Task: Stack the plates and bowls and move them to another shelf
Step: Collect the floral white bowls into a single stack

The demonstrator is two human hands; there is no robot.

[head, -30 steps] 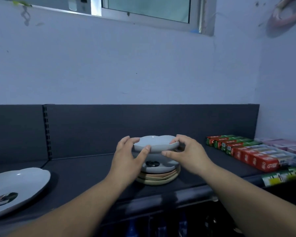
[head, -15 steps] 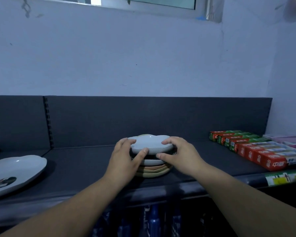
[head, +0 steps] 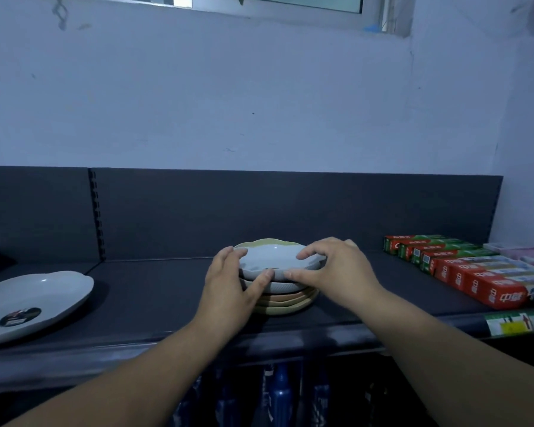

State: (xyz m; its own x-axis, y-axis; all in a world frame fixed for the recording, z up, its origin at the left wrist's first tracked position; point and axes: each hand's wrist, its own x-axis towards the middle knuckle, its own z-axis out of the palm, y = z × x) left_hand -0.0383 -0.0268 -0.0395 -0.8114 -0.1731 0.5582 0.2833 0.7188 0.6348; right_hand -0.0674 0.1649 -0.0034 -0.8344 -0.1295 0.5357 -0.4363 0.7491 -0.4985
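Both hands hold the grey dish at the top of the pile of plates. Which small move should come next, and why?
Probably lower the grey dish the last bit onto the stack, keeping it centred. The left hand and right hand pinch its rim from both sides, and it lies almost level, right over the stack.

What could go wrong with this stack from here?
1. The grey dish, pinched at its rim by the left hand and right hand, has a wavy edge; it may seat unevenly on the stack and rock.
2. The large white plate lies close to the front edge of the shelf; a passing arm could nudge it off.
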